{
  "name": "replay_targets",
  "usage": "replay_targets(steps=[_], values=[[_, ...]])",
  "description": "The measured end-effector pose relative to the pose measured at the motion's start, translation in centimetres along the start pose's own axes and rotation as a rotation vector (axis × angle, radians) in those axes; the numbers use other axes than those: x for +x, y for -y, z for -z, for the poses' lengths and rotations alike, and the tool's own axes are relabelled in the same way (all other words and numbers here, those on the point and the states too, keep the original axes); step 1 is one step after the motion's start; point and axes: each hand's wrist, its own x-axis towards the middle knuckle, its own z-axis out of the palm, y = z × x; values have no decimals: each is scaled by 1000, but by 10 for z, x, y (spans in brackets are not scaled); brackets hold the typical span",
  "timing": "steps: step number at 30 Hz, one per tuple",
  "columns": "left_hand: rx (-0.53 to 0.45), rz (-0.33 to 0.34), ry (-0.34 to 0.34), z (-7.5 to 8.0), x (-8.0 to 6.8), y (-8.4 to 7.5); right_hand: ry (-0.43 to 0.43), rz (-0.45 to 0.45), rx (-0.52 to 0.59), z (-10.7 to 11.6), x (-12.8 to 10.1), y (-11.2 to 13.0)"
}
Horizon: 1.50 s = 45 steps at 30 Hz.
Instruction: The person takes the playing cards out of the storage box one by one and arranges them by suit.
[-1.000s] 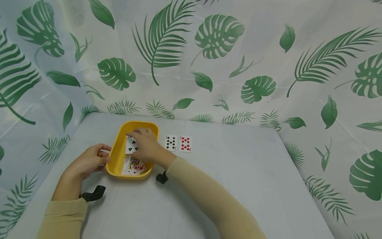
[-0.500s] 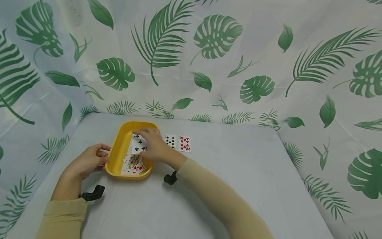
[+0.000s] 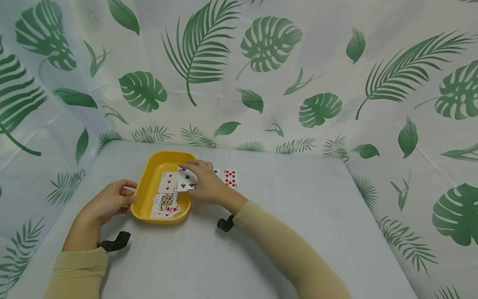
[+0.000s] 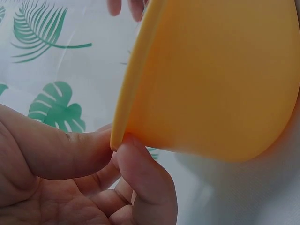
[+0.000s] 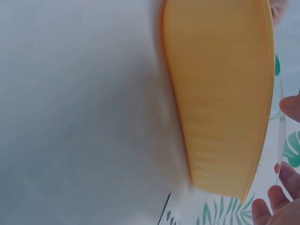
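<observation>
My left hand (image 3: 112, 201) pinches the left rim of a yellow plastic tray (image 3: 148, 187) between thumb and fingers, plain in the left wrist view. In my right hand (image 3: 207, 185) is a club playing card (image 3: 185, 180), held by its edges over the tray's right rim. The right wrist view shows that card (image 5: 281, 136) edge-on between thumb and fingers, just above the rim. Inside the tray lie a diamond card (image 3: 167, 181), a face card (image 3: 166, 201) and overlapping heart cards (image 3: 175, 209).
Right of the tray, a ten-like heart card (image 3: 230, 178) lies face up on the white-covered table (image 3: 284, 216). Beside it a spade card (image 3: 216, 171) is mostly hidden behind my right hand. A leaf-patterned sheet (image 3: 224, 74) hangs behind the table.
My right hand has carried the club card rightward from inside the tray to above its right rim, uncovering the diamond card. My left hand keeps its grip on the tray.
</observation>
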Motion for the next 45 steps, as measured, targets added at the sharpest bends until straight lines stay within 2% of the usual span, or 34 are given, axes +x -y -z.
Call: replay_targets(steps=[8, 20, 37, 45], values=[[2, 4, -2, 0, 0, -2, -7, -30, 23, 8, -8, -15], [-7, 7, 6, 0, 0, 1, -44, 12, 56, 16, -23, -40], [-6, 21, 6, 0, 0, -3, -71, -27, 44, 27, -43, -75], [0, 8, 2, 1, 0, -1, -96, -29, 27, 35, -49, -92]])
